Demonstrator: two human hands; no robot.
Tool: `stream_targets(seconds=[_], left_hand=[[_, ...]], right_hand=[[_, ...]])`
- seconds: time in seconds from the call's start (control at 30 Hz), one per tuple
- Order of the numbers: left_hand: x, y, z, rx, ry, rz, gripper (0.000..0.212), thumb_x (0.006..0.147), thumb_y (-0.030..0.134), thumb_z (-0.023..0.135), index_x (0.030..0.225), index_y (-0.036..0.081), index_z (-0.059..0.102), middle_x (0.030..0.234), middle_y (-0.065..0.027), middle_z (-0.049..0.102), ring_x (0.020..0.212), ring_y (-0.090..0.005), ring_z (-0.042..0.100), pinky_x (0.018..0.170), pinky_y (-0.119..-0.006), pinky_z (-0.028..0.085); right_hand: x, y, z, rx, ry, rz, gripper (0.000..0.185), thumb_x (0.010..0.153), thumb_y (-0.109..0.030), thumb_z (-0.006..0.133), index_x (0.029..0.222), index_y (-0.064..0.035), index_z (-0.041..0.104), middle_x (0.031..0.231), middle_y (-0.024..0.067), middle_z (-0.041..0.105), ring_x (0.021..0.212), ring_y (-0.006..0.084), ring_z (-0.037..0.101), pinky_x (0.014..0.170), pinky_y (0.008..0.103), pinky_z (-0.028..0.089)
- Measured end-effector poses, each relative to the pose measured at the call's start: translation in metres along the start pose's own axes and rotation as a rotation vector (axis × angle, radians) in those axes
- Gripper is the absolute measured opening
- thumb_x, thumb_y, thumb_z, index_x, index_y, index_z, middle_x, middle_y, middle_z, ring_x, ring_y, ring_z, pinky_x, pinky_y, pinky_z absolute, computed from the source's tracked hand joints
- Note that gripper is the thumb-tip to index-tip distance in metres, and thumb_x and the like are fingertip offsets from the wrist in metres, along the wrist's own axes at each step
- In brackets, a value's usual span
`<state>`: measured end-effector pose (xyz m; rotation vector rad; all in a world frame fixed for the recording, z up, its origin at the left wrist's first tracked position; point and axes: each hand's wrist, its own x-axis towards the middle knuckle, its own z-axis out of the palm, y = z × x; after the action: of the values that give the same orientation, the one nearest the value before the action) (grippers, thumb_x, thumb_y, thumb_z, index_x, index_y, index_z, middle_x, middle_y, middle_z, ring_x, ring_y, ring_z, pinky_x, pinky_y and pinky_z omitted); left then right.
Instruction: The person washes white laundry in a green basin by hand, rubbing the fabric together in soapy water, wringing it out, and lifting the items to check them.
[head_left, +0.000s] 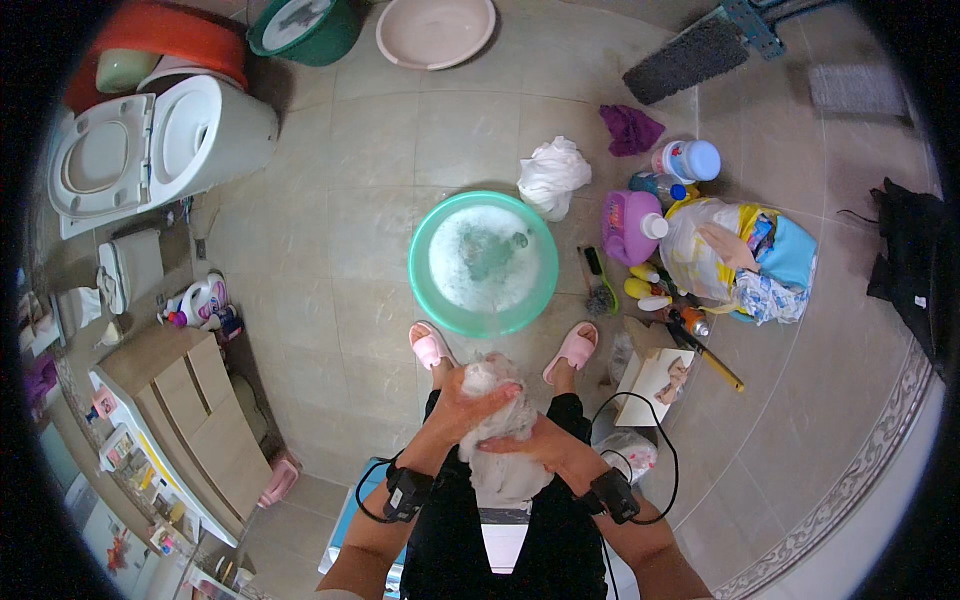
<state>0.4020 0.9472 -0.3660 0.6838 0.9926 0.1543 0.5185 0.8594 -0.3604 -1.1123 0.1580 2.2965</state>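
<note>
My left hand and my right hand both grip a wet, sudsy white cloth, bunched up above my lap. The left hand closes on its upper part; the right hand holds it lower down. Beyond my feet in pink slippers stands a round green plastic basin, filled with foamy water. The cloth is outside the basin, on my side of it. A crumpled white cloth or bag lies on the floor, against the basin's upper right edge.
To the right stand a pink detergent jug, scrub brushes and a full trash bag. A toilet is at upper left, a drawer cabinet at lower left. A pale pink basin and a dark green bucket stand at the back.
</note>
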Motion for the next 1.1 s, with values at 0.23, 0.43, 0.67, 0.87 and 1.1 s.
stream_targets(seconds=[0.23, 0.43, 0.67, 0.87, 1.1], left_hand=[[0.010, -0.018, 0.005, 0.212, 0.357, -0.008, 0.035, 0.082, 0.032, 0.053, 0.064, 0.002, 0.057, 0.060, -0.0073, 0.051, 0.060, -0.0147, 0.042, 0.058, -0.029, 0.035], [0.024, -0.035, 0.000, 0.408, 0.468, 0.090, 0.036, 0.083, 0.029, 0.051, 0.059, 0.001, 0.055, 0.050, -0.0064, 0.048, 0.052, -0.0158, 0.043, 0.052, -0.031, 0.035], [0.037, -0.026, 0.005, 0.265, 0.480, 0.082, 0.033, 0.083, 0.022, 0.051, 0.059, 0.000, 0.053, 0.048, -0.0021, 0.049, 0.044, -0.0086, 0.042, 0.041, -0.027, 0.033], [0.041, -0.037, -0.003, 0.188, 0.455, -0.031, 0.024, 0.082, 0.021, 0.054, 0.077, -0.001, 0.050, 0.059, -0.0015, 0.050, 0.052, -0.0084, 0.046, 0.046, -0.025, 0.037], [0.046, -0.057, -0.020, 0.089, 0.406, -0.201, 0.030, 0.081, 0.024, 0.055, 0.098, -0.001, 0.050, 0.067, -0.0011, 0.055, 0.056, -0.0114, 0.049, 0.052, -0.025, 0.041]], right_hand=[[0.017, 0.014, -0.002, -0.595, 0.211, -0.195, 0.059, 0.063, -0.021, 0.071, 0.111, -0.0022, 0.042, 0.108, 0.0105, 0.051, 0.101, 0.0220, 0.048, 0.086, 0.0321, 0.038], [0.021, 0.006, 0.004, -0.706, 0.268, -0.221, 0.055, 0.065, -0.025, 0.068, 0.110, -0.0047, 0.043, 0.109, 0.0128, 0.050, 0.101, 0.0260, 0.048, 0.084, 0.0328, 0.038], [0.046, 0.024, -0.010, -0.775, 0.385, -0.223, 0.043, 0.066, -0.027, 0.065, 0.100, -0.0051, 0.052, 0.095, 0.0131, 0.057, 0.090, 0.0300, 0.054, 0.078, 0.0354, 0.041], [0.047, 0.017, -0.007, -0.770, 0.411, -0.169, 0.042, 0.065, -0.025, 0.065, 0.099, -0.0046, 0.053, 0.093, 0.0138, 0.058, 0.089, 0.0302, 0.055, 0.076, 0.0350, 0.043], [0.051, 0.006, -0.001, -0.785, 0.398, -0.056, 0.041, 0.066, -0.021, 0.065, 0.101, -0.0037, 0.053, 0.095, 0.0136, 0.058, 0.089, 0.0260, 0.056, 0.074, 0.0323, 0.044]])
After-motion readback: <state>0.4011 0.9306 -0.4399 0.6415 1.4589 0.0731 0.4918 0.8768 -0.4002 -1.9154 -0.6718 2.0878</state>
